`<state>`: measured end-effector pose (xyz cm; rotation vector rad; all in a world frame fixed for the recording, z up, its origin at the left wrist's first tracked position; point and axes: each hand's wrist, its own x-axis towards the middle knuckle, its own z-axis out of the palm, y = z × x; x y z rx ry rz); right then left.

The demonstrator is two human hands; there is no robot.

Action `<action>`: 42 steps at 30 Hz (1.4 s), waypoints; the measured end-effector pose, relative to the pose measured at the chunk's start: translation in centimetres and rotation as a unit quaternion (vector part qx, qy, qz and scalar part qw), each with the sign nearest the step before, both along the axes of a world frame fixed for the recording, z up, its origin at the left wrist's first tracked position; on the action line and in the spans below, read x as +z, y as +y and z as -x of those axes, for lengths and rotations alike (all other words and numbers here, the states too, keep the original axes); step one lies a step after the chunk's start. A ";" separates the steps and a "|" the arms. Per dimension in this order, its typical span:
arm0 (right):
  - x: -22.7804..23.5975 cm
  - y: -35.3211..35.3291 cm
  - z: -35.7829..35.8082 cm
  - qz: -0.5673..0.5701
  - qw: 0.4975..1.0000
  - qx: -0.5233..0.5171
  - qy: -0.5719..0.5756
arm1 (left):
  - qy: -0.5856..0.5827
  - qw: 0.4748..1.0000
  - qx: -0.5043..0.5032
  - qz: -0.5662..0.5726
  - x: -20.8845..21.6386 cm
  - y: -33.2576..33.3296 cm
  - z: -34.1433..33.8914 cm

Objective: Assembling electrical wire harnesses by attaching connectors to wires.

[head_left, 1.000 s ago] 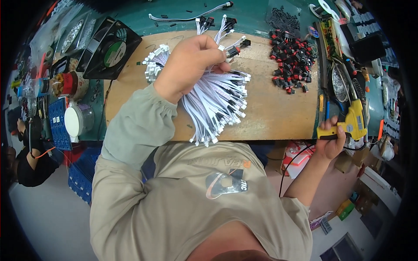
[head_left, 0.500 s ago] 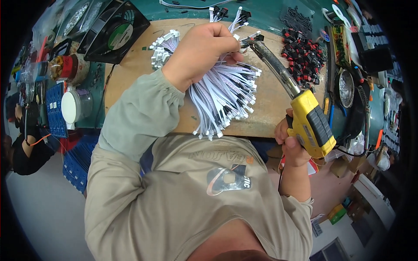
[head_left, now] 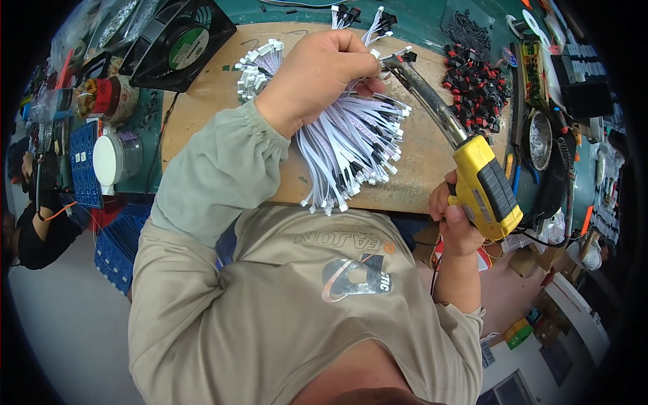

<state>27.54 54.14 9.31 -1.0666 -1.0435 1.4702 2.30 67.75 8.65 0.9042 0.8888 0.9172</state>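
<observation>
One small piece (head_left: pixel 385 73), mostly hidden, sat pinched in the left hand (head_left: pixel 322 75) at upper centre, seemingly mid-join under the yellow soldering gun (head_left: pixel 487 187) clasped by the right hand (head_left: pixel 460 226), few black-ended leads (head_left: pixel 385 24) apparently done above, many white cables (head_left: pixel 349 145) and red-black parts (head_left: pixel 476 88) left.

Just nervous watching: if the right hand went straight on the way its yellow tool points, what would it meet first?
Probably the left hand: the tip of the yellow tool shows right by its pinched fingertips, though depth is unclear.

Green worktop (head_left: pixel 418 23), pale floor (head_left: pixel 64 310) (grey at left, pinkish at right)
</observation>
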 end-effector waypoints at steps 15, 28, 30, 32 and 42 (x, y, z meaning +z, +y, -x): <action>0.5 0.2 1.2 0.018 0.996 -0.040 -0.075 | 0.000 1.000 0.005 0.000 0.1 -0.1 0.0; 0.1 -0.3 0.5 -0.001 0.998 -0.028 -0.047 | -0.013 1.000 0.006 0.001 -0.1 0.1 0.0; 0.0 -0.3 0.7 -0.007 0.997 -0.036 -0.062 | -0.019 1.000 0.006 -0.001 -0.2 0.1 0.1; -0.5 -0.4 0.1 -0.017 0.996 -0.026 -0.085 | -0.019 1.000 0.004 0.002 -0.1 0.1 0.1; -1.1 -0.4 -0.2 -0.041 0.993 -0.011 -0.108 | -0.022 1.000 0.009 0.006 0.1 0.0 0.2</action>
